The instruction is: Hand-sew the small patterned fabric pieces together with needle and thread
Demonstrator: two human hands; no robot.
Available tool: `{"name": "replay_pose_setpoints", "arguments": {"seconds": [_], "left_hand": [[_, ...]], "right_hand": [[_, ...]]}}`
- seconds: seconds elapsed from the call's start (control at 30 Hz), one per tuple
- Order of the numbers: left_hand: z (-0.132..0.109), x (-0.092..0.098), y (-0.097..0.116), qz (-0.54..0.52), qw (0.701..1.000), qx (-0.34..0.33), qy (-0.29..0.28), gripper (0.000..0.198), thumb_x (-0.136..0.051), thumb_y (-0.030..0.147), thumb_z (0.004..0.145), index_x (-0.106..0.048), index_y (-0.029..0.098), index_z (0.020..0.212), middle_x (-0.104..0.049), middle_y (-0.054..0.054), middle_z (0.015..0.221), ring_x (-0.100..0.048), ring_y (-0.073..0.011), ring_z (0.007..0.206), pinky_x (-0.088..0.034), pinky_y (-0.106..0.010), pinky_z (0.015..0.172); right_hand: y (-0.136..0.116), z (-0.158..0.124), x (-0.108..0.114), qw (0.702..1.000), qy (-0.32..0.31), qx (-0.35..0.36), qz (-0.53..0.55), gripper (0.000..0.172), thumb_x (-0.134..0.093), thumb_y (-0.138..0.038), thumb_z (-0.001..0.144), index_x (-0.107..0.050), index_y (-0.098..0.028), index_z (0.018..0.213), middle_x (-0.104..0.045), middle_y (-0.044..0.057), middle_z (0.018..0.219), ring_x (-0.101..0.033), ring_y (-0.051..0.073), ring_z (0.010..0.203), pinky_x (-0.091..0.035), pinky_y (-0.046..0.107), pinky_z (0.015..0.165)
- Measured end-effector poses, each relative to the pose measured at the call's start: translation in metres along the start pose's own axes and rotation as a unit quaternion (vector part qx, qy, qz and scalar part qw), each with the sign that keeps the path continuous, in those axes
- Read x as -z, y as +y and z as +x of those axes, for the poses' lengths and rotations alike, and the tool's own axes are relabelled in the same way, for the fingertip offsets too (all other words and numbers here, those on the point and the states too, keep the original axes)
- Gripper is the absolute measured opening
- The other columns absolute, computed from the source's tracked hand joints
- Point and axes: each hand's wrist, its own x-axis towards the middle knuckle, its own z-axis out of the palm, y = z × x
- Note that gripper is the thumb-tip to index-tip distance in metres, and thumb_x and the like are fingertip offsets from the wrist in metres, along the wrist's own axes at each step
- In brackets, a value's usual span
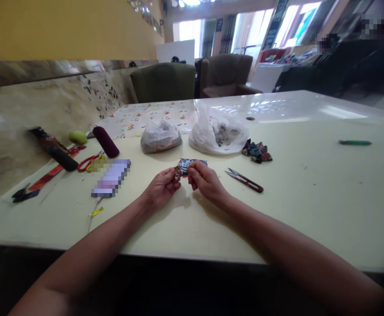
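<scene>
My left hand (161, 188) pinches a small brown patterned piece of fabric (178, 174) between thumb and fingertips, just above the table. Close beside it, my right hand (205, 181) has its thumb and fingers pressed together; whatever they grip is too small to make out. Behind both hands lies blue patterned fabric (184, 164), partly covered by the right hand. A pair of thread snips (244, 180) with dark handles rests to the right of my right hand. Farther back sits a small pile of dark patterned fabric pieces (257, 151).
Two white plastic bags (161, 138) (200, 136) stand beyond my hands. To the left are a phone (111, 177) on a cable, red-and-yellow scissors (89, 163), a maroon cylinder (106, 142), a green fruit (77, 137) and a dark bottle (48, 142). A green pen-like object (355, 142) lies far right.
</scene>
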Motion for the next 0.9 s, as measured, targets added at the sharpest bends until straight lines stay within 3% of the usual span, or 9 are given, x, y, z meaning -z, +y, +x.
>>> {"name": "replay_pose_setpoints", "arguments": {"seconds": [0.13, 0.23, 0.4, 0.53, 0.6, 0.7, 0.9], "left_hand": [[-0.002, -0.003, 0.001, -0.038, 0.999, 0.025, -0.028, 0.020, -0.082, 0.019, 0.073, -0.068, 0.008, 0.081, -0.056, 0.002, 0.068, -0.045, -0.0024, 0.054, -0.040, -0.013, 0.048], [-0.002, -0.005, 0.003, -0.043, 0.998, 0.022, -0.031, 0.020, -0.083, 0.017, 0.071, -0.068, 0.007, 0.079, -0.055, 0.002, 0.067, -0.042, -0.0015, 0.052, -0.039, -0.013, 0.047], [0.003, 0.001, 0.007, -0.036, 0.999, 0.000, -0.014, 0.027, -0.087, 0.020, 0.067, -0.068, 0.008, 0.082, -0.059, 0.000, 0.077, -0.046, -0.0024, 0.058, -0.041, -0.013, 0.048], [0.010, 0.013, 0.008, 0.061, 0.998, -0.004, 0.026, 0.031, -0.085, 0.025, 0.069, -0.069, 0.010, 0.089, -0.058, 0.001, 0.070, -0.051, -0.0051, 0.058, -0.043, -0.014, 0.047], [0.012, 0.018, 0.008, 0.113, 0.993, 0.002, 0.033, 0.031, -0.085, 0.027, 0.070, -0.068, 0.011, 0.090, -0.063, -0.001, 0.076, -0.051, -0.0042, 0.055, -0.040, -0.013, 0.044], [0.013, 0.021, 0.008, 0.165, 0.986, -0.010, 0.039, 0.031, -0.084, 0.031, 0.070, -0.065, 0.014, 0.086, -0.066, -0.001, 0.079, -0.055, -0.0058, 0.055, -0.045, -0.015, 0.048], [0.012, 0.017, 0.010, 0.199, 0.977, -0.055, 0.055, 0.031, -0.083, 0.033, 0.069, -0.063, 0.015, 0.084, -0.063, 0.003, 0.069, -0.054, -0.0055, 0.053, -0.054, -0.020, 0.060]], "right_hand": [[-0.004, -0.002, -0.003, 0.995, -0.041, 0.071, -0.056, 0.011, -0.056, -0.030, 0.091, -0.053, -0.020, 0.087, -0.054, -0.003, 0.065, -0.048, 0.011, 0.058, -0.039, 0.023, 0.058], [-0.004, -0.001, -0.001, 0.985, -0.046, 0.112, -0.126, 0.019, -0.053, -0.025, 0.092, -0.051, -0.019, 0.074, -0.054, -0.001, 0.064, -0.047, 0.011, 0.060, -0.036, 0.024, 0.060], [0.002, 0.013, 0.023, 0.978, 0.053, 0.102, -0.176, 0.019, -0.055, -0.028, 0.091, -0.055, -0.018, 0.074, -0.055, -0.001, 0.065, -0.046, 0.011, 0.059, -0.034, 0.023, 0.060], [0.006, 0.030, 0.060, 0.956, 0.091, 0.053, -0.274, 0.017, -0.057, -0.023, 0.087, -0.060, -0.015, 0.072, -0.060, 0.002, 0.069, -0.050, 0.013, 0.065, -0.035, 0.024, 0.065], [0.006, 0.035, 0.076, 0.941, 0.063, 0.013, -0.331, 0.017, -0.056, -0.019, 0.086, -0.062, -0.014, 0.070, -0.062, 0.004, 0.073, -0.053, 0.014, 0.069, -0.035, 0.025, 0.067], [0.003, 0.036, 0.091, 0.917, -0.020, -0.044, -0.396, 0.016, -0.055, -0.013, 0.084, -0.065, -0.014, 0.071, -0.066, 0.006, 0.080, -0.053, 0.014, 0.071, -0.034, 0.024, 0.067], [-0.007, 0.031, 0.100, 0.869, -0.184, -0.113, -0.446, 0.015, -0.054, -0.008, 0.078, -0.067, -0.014, 0.074, -0.065, 0.004, 0.074, -0.047, 0.012, 0.064, -0.030, 0.024, 0.060]]}}
